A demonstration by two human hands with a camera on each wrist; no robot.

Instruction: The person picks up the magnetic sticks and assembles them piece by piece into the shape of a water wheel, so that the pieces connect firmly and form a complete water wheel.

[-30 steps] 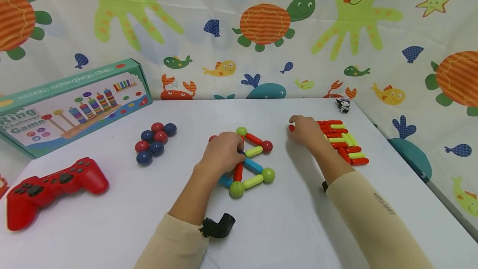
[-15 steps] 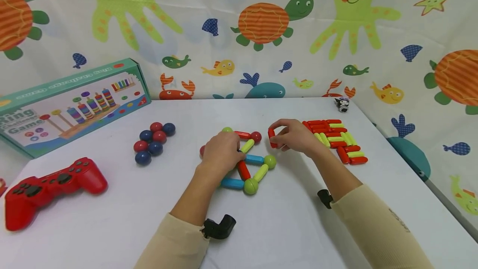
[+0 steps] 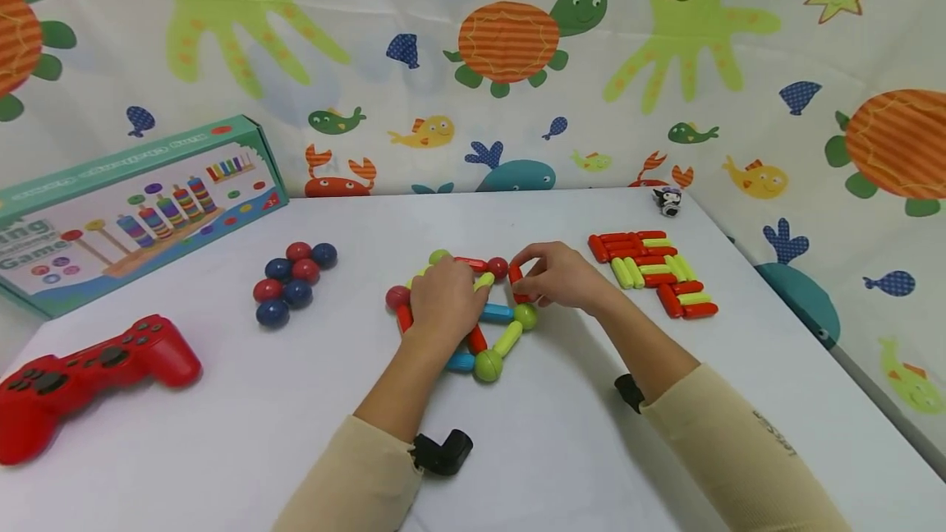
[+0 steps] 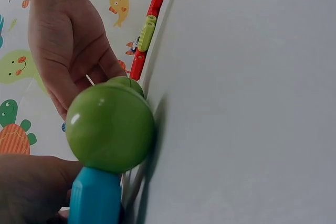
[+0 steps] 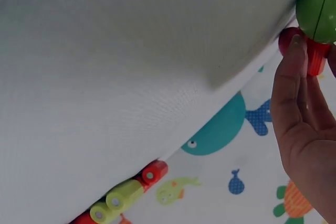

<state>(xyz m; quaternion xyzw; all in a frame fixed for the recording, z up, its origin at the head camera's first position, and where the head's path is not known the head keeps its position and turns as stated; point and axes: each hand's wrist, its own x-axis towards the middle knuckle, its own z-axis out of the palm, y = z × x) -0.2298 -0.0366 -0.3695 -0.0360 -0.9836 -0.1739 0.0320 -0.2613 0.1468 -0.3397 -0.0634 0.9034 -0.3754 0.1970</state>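
In head view, pinching red rod (image 3: pixel 516 283) with right hand (image 3: pixel 559 276) beside red ball (image 3: pixel 498 268), and covering ball-and-rod frame (image 3: pixel 507 339) on bench (image 3: pixel 547 458) with left hand (image 3: pixel 447 302), fingers too hidden to tell. In left wrist view, showing green ball (image 4: pixel 110 127) meeting blue rod (image 4: pixel 95 198). In right wrist view, pinching red rod.

Red stick (image 3: pixel 516 279): short, rounded, pinched near upright in the right hand (image 3: pixel 557 273), between one red and one green ball at the shape's right edge; whether it touches either I can't make out.
Ball-and-stick shape (image 3: pixel 497 314): flat on the table (image 3: pixel 569 425), the left hand (image 3: pixel 447 298) gripping it from above and hiding its middle.
Red balls (image 3: pixel 498 268): one at far right, one at left.
Green balls (image 3: pixel 489 365): one at the far side, one at right, one nearest the person.
Joined sticks (image 3: pixel 507 340): red, blue and yellow-green.
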